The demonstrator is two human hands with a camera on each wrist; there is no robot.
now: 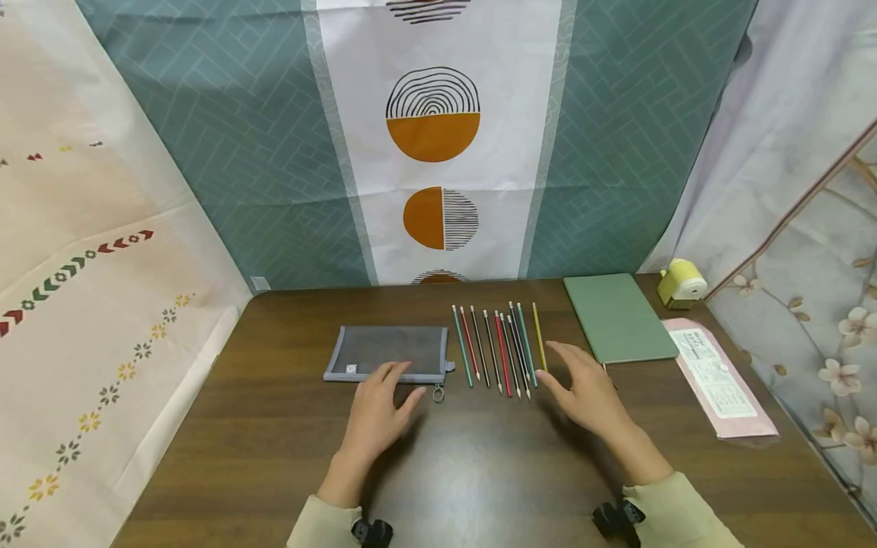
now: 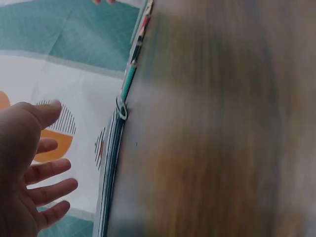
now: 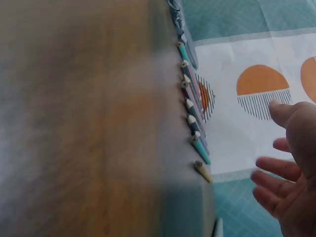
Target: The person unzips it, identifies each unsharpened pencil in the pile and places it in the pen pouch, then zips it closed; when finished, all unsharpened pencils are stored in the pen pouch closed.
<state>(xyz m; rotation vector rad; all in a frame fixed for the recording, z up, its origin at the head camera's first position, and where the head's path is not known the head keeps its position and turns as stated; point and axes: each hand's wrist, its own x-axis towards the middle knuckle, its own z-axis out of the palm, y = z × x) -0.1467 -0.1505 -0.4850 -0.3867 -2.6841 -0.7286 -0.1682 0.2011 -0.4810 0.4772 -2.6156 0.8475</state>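
My left hand (image 1: 379, 411), fingers spread and relaxed, hovers over the front edge of a grey mesh zipper pouch (image 1: 393, 350). The pouch lies flat, with a ring pull (image 1: 438, 393) at its front right corner. Right of it several pencils (image 1: 488, 346) lie side by side in a row, in teal, red, black and dark tones. A yellow pencil (image 1: 538, 327) lies at the row's right end, close to the fingertips of my right hand (image 1: 582, 388). That hand is held loosely spread, and in the right wrist view nothing is between its fingers.
A green notebook (image 1: 620, 318) lies at the back right. Beside it are a yellow pencil sharpener (image 1: 681, 283) and a pink packet with a white label (image 1: 719, 377). Patterned cloth (image 1: 617, 152) hangs behind the brown table (image 1: 274, 441).
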